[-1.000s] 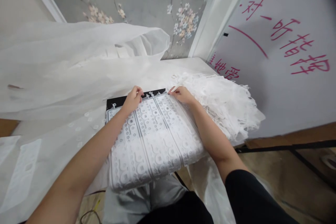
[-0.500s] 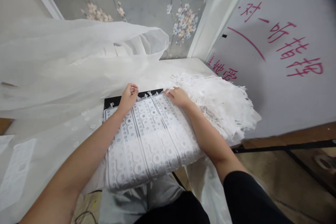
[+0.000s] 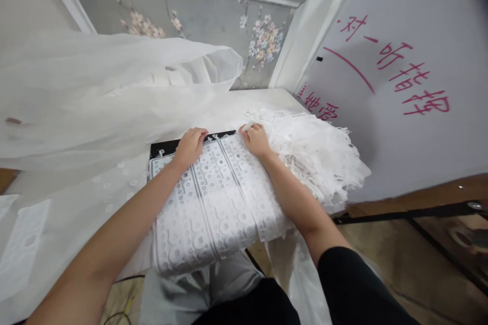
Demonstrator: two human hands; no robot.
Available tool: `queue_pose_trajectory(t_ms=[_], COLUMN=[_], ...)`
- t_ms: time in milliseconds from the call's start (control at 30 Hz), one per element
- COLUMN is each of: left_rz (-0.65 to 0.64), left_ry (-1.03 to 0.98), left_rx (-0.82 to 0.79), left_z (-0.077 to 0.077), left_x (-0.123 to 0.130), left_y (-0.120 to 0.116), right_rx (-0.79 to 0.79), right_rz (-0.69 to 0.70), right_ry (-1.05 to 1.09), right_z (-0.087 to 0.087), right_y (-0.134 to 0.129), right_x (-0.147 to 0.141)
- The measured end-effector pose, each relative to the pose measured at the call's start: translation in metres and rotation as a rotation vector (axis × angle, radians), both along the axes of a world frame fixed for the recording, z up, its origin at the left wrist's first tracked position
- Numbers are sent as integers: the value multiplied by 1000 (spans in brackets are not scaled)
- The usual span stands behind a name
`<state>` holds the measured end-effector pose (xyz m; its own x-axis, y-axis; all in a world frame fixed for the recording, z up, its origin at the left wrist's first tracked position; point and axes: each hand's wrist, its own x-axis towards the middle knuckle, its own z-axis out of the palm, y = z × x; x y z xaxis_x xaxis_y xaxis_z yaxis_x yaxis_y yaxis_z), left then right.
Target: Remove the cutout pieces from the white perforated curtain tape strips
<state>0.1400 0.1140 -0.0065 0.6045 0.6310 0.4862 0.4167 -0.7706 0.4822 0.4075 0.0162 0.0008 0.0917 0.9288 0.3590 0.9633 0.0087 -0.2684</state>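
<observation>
White patterned fabric [image 3: 219,190] with grey lines and small cut-out shapes lies over a black board [image 3: 162,149], whose back edge shows. My left hand [image 3: 191,146] rests at the fabric's back edge, thumb and fingers pinched together; what lies between them is too small to name. Close by on the right, my right hand [image 3: 254,138] is closed on a bit of thin white material at the back right corner. Beside it spreads a heap of white stringy fabric strips [image 3: 324,155].
Sheer white cloth [image 3: 114,71] covers the table's left and back. A cut white piece [image 3: 25,249] lies at far left. Behind stands a framed flower panel [image 3: 209,10]; a whiteboard [image 3: 404,152] with red writing stands on the right.
My left hand has moved a little right along the back edge, nearer my right hand. My right hand stays at the corner. The view has shifted slightly.
</observation>
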Motion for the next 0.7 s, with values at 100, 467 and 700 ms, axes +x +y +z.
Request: queue_pose_trajectory(t_ms=[100,467,700], left_rz=[-16,100,8], left_ry=[0,117,64], left_rx=[20,-66,-238], left_z=[2,1,28], left_x=[0,-4,-19], left_y=[0,-3,2], right_rx=[143,198,27], right_rz=[-127,22,-39], right_ry=[114,459,341], right_z=[-3,-1,-5], right_y=[2,-3,0], right_x=[16,24,15])
